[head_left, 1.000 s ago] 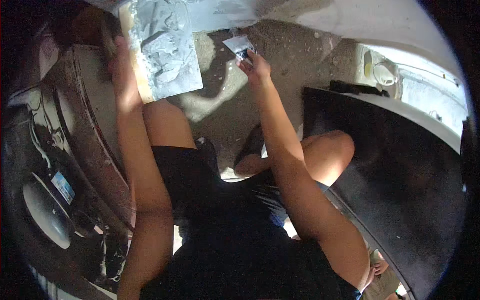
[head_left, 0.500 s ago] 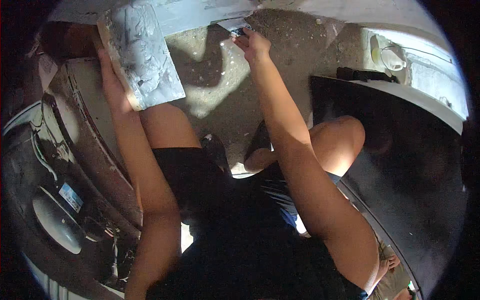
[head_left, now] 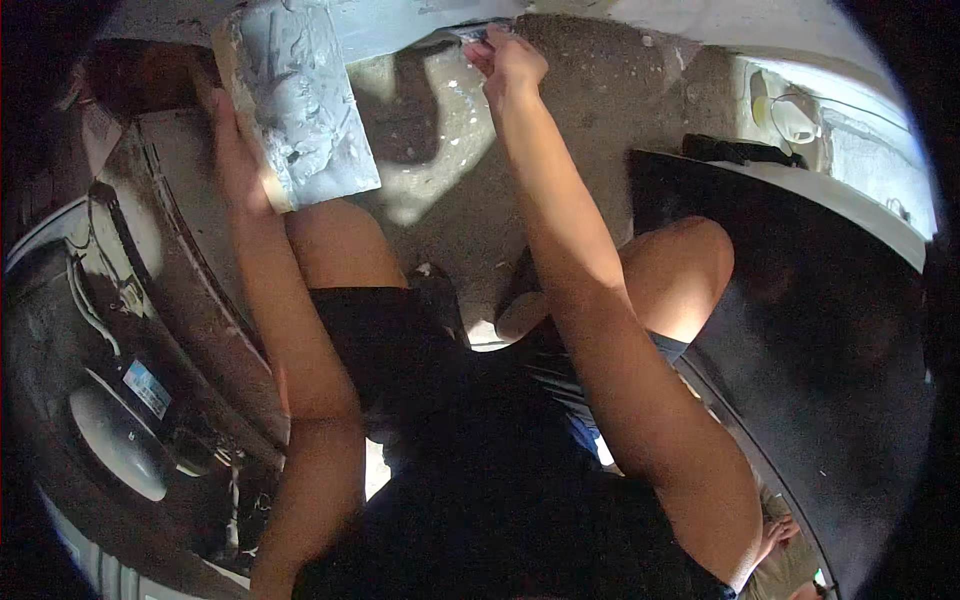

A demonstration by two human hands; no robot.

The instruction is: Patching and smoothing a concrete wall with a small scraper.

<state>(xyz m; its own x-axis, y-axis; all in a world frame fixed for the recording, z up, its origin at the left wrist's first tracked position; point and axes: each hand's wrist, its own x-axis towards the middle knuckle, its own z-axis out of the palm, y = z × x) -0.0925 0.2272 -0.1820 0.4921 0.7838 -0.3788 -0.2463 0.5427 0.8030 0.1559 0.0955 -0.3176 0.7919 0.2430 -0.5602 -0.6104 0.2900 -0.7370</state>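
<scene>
At the upper left, a flat board (head_left: pixel 310 110) carries a thick smear of pale grey putty. My left hand (head_left: pixel 240 165) supports it along its left edge, closed on it, with most of the fingers hidden. My right hand (head_left: pixel 516 62) reaches far forward, its fingers closed around a putty knife (head_left: pixel 466 34). The knife's blade is seen nearly edge-on and lies at the foot of the pale wall (head_left: pixel 420 22); I cannot tell how firmly it touches.
A speckled floor (head_left: pixel 430 185) lies between my bent knees. To the right stands a large dark panel (head_left: pixel 800 300) with a black object (head_left: pixel 740 152) by its far edge. Dark, dusty equipment (head_left: pixel 120 430) crowds the left. Another person's hand (head_left: pixel 778 535) shows at the lower right.
My right hand has moved slightly farther forward, and the putty knife's blade has turned from face-on to nearly edge-on at the wall. The board has shifted a little right and away.
</scene>
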